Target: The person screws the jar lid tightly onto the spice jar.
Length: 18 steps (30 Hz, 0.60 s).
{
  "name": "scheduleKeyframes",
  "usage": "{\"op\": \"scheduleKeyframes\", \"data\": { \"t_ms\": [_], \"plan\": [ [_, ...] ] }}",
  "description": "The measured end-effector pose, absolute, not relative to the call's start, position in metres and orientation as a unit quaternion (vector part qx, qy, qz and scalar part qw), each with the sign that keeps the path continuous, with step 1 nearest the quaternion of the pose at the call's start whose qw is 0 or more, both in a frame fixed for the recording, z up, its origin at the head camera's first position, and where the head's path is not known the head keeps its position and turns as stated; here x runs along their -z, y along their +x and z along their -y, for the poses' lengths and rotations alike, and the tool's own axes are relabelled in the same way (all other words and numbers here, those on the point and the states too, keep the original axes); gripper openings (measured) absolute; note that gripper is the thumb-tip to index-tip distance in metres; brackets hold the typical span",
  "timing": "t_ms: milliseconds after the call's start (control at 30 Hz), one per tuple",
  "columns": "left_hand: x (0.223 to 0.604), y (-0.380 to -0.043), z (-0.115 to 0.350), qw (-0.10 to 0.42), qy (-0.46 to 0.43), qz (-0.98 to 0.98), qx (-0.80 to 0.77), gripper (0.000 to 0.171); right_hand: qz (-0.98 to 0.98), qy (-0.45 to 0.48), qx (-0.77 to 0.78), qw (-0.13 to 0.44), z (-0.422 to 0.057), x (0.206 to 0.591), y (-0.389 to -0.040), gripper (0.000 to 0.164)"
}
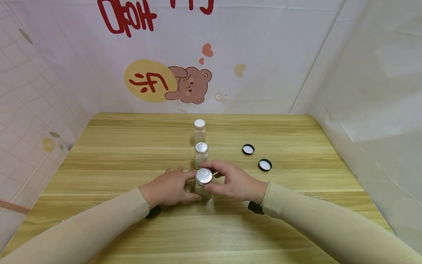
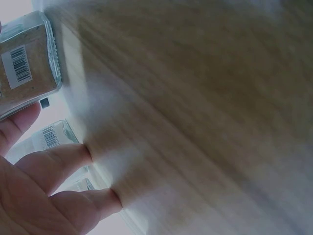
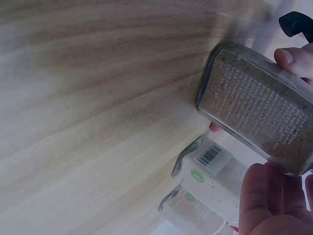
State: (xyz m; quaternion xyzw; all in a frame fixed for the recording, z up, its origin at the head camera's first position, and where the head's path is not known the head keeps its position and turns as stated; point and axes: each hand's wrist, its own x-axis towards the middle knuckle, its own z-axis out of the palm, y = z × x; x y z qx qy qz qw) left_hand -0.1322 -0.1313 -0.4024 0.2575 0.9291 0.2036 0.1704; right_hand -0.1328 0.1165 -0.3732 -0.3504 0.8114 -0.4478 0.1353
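Note:
Three square glass spice jars stand upright in a row. The nearest jar [image 1: 204, 187] has a silver foil seal on its mouth and brown speckled powder inside. My left hand [image 1: 171, 186] holds this jar from the left between thumb and forefinger; its other fingers touch the tabletop in the left wrist view. From the right, my right hand [image 1: 238, 181] curls thumb and fingers round the same jar near its top. Printed text covers one face of it in the right wrist view. Just behind stands the middle jar [image 1: 201, 157], also foil-topped, with the white-topped back jar [image 1: 199, 132] beyond.
Two black lids with white linings lie open side up on the wooden table [image 1: 132, 135], right of the row: a farther lid [image 1: 248, 149] and a nearer lid [image 1: 265, 165]. A printed white cloth [image 1: 263, 58] rises behind the table and along both sides.

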Motion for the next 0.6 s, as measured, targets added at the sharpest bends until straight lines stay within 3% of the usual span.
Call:
{"op": "scheduleKeyframes", "data": {
  "t_ms": [367,600],
  "plan": [
    [0.4033,-0.1322,0.1321,0.17,0.259,-0.928,-0.208,0.069,-0.811,-0.354,0.447,0.128,-0.1155,0.3723,-0.1321,0.04],
    [0.4039,-0.1329,0.1319,0.17,0.26,-0.928,-0.208,0.069,-0.814,-0.357,0.44,0.127,-0.1162,0.3718,-0.132,0.048]
  ]
}}
